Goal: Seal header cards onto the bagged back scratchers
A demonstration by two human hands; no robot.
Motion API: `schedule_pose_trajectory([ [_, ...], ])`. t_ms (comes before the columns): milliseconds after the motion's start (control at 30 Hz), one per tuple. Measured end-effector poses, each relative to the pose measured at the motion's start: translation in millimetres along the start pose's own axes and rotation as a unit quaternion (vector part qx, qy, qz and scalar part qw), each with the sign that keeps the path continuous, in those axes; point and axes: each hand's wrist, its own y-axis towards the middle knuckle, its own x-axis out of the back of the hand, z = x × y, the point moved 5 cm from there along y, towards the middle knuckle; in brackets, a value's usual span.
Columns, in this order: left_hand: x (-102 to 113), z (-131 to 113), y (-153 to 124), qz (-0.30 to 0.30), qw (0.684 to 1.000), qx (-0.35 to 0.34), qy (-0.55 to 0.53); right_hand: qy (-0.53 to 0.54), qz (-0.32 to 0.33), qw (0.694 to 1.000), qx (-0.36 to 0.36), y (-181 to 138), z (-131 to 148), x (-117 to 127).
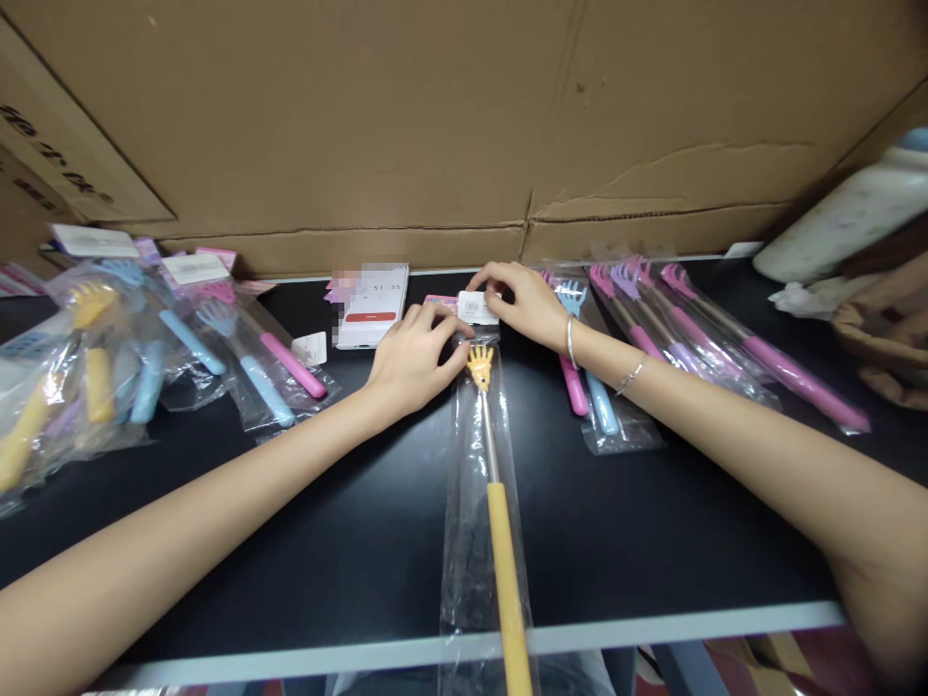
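In front of me lies a yellow back scratcher with a hand-shaped head and metal shaft, inside a clear plastic bag. Its handle end reaches past the table's front edge. My left hand has thumb and index finger closed on the bag's upper left edge, beside the yellow head. At the bag's top, my right hand pinches a white barcode label between thumb and index finger. A pink header card shows partly behind my left fingers.
Bagged back scratchers in several colours, one with a blue handle, are piled at left. More, including a pink-handled one, lie at right. A phone with a timer leans behind my left hand. Cardboard walls the back; a bottle stands right.
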Motion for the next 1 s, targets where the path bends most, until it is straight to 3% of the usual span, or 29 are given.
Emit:
schedule_pose_trajectory([
  [467,-1,0,1,0.032,0.999,0.023,-0.007,0.005,0.063,0.998,-0.012,2,-12,-16],
  [700,-1,1,0,0.011,1.0,0.01,-0.016,-0.001,0.081,0.997,0.004,1,-10,-18],
  [1000,-2,1,0,0.021,1.0,0.017,-0.016,0.042,0.068,0.996,0.042,2,-7,-18],
])
